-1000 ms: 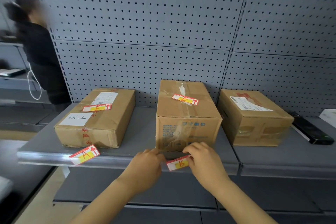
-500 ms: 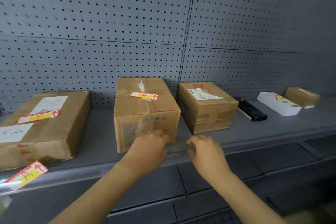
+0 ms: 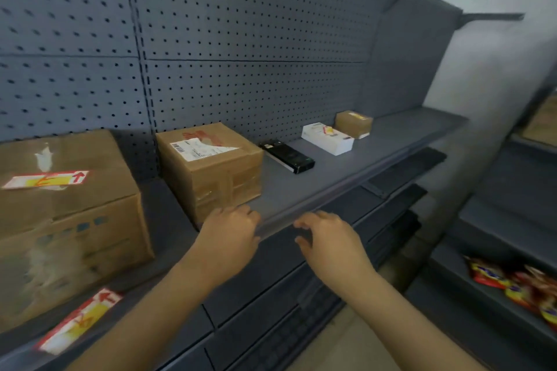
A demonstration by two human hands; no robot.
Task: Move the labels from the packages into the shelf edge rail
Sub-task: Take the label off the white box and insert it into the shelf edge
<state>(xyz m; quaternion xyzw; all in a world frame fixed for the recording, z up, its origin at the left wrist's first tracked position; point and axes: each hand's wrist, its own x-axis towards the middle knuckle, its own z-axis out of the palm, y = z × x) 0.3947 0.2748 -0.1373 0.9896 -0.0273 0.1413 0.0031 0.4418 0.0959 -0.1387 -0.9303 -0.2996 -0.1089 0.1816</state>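
A large cardboard box (image 3: 78, 220) at the left carries a red-white-yellow label (image 3: 45, 180) on its top. A second such label (image 3: 79, 321) sits in the shelf edge rail (image 3: 325, 208) at the lower left. A smaller cardboard box (image 3: 211, 169) with a white shipping sticker stands in the middle. My left hand (image 3: 229, 232) hovers at the rail just in front of that box, fingers loosely curled, holding nothing. My right hand (image 3: 328, 238) hangs beside it over the rail, fingers apart and empty. Further right, a white box (image 3: 327, 138) bears another small label (image 3: 328, 130).
A black flat device (image 3: 286, 155) lies between the middle box and the white box. A small cardboard box (image 3: 354, 123) stands at the far end of the shelf. Grey pegboard backs the shelf. Red snack packets (image 3: 518, 286) lie on a lower shelf at the right.
The view has swung to the right along the shelf. Both hands left the label placed in the rail before the large box and moved right, now in front of the middle box.
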